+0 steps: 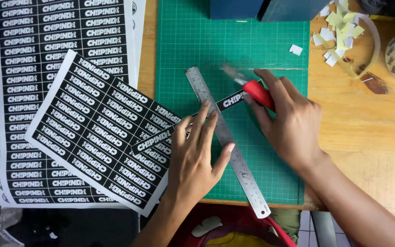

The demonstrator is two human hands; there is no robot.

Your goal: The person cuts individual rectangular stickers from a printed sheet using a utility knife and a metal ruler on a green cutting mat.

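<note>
Left hand (197,151) flat, fingers spread, pressing steel ruler (227,139) diagonally across a thin black label strip (193,122) on the gridded green mat (280,169). Right hand (289,123) clamped on a red-handled knife (254,90), blade blurred, at the ruler's upper edge. Glossy black label sheets (92,128) lie left on the wooden desk (366,128).

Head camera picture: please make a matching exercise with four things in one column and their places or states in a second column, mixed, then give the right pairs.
Things:
1. steel ruler
2. red utility knife
3. black label strip
4. paper scraps

Places or states:
A. piled on the wooden table, top right
B. gripped in the right hand
C. pressed down by the left hand
D. lying across the green cutting mat, under the ruler

Pairs: 1-C, 2-B, 3-D, 4-A
</note>
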